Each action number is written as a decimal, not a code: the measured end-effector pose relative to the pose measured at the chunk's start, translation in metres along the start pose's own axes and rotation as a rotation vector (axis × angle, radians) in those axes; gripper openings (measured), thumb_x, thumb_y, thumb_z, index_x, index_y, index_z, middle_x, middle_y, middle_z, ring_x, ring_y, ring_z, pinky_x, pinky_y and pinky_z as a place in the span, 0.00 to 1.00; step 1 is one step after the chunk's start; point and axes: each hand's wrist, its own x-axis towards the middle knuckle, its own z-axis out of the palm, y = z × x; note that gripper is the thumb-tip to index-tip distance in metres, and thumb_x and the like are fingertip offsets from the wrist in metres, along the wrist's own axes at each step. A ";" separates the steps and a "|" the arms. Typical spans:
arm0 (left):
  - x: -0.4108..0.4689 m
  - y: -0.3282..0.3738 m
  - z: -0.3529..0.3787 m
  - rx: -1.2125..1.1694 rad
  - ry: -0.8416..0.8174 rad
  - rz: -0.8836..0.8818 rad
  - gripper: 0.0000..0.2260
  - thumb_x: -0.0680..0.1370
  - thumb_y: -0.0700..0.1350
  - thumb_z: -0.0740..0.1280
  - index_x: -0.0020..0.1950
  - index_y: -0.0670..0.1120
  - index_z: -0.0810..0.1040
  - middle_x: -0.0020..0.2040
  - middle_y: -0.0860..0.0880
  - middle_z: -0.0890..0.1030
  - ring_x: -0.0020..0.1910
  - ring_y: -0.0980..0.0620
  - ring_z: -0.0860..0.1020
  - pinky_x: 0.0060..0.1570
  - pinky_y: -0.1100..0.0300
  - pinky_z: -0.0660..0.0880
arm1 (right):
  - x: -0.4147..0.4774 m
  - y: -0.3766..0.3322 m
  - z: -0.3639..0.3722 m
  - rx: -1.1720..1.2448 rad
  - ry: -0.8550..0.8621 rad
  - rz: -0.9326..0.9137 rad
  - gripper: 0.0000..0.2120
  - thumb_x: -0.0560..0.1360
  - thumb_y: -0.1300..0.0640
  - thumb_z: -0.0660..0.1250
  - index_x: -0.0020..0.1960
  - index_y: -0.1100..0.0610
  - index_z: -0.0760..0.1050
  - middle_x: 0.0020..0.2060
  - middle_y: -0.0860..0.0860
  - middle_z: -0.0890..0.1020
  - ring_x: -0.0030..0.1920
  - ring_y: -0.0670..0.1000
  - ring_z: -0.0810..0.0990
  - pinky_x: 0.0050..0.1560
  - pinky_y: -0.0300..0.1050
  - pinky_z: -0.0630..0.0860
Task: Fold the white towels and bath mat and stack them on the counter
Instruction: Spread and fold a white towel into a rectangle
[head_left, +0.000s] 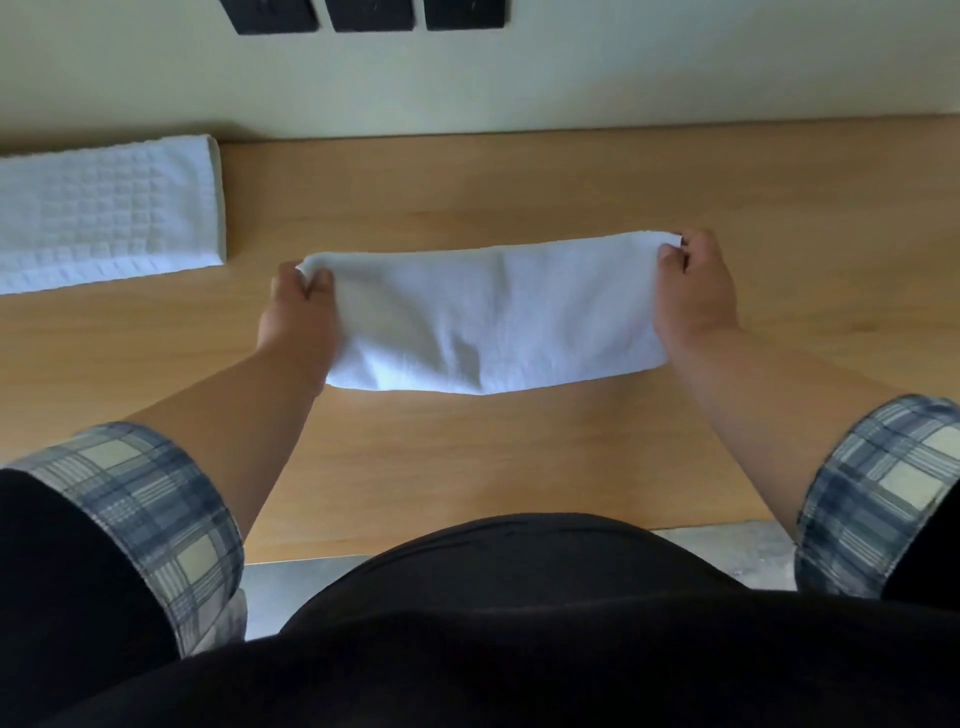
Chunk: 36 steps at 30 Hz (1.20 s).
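Observation:
A white towel (493, 317) stretches between my hands over the middle of the wooden counter (519, 467), folded over, its lower fold sagging toward the wood. My left hand (298, 312) pinches its left top corner. My right hand (693, 288) pinches its right top corner. A folded white bath mat (104, 213) with a square waffle pattern lies flat at the back left of the counter, against the wall, cut off by the left edge of the view.
A pale wall (467, 78) runs along the counter's back edge, with three dark rectangular plates (371, 15) at the top. The counter's front edge is just ahead of my body. Bare wood lies right of the towel.

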 end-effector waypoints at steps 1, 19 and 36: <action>0.009 0.004 0.005 0.023 0.014 0.005 0.13 0.79 0.62 0.56 0.58 0.57 0.69 0.41 0.53 0.73 0.38 0.52 0.72 0.40 0.56 0.68 | 0.010 0.001 0.005 -0.013 -0.007 0.001 0.18 0.82 0.50 0.55 0.70 0.51 0.69 0.54 0.46 0.77 0.52 0.48 0.74 0.52 0.39 0.66; 0.015 -0.023 0.027 0.167 0.077 -0.037 0.22 0.78 0.62 0.61 0.70 0.55 0.65 0.41 0.60 0.75 0.36 0.62 0.73 0.31 0.63 0.64 | 0.015 0.050 0.018 -0.078 -0.129 0.038 0.27 0.77 0.45 0.63 0.74 0.46 0.62 0.64 0.41 0.71 0.60 0.42 0.73 0.55 0.37 0.70; -0.042 -0.010 0.059 0.766 -0.294 0.747 0.25 0.84 0.53 0.52 0.80 0.55 0.50 0.81 0.49 0.47 0.79 0.49 0.44 0.77 0.47 0.45 | -0.050 0.013 0.061 -0.639 -0.336 -0.652 0.24 0.82 0.53 0.58 0.77 0.52 0.61 0.80 0.51 0.54 0.80 0.53 0.47 0.77 0.54 0.40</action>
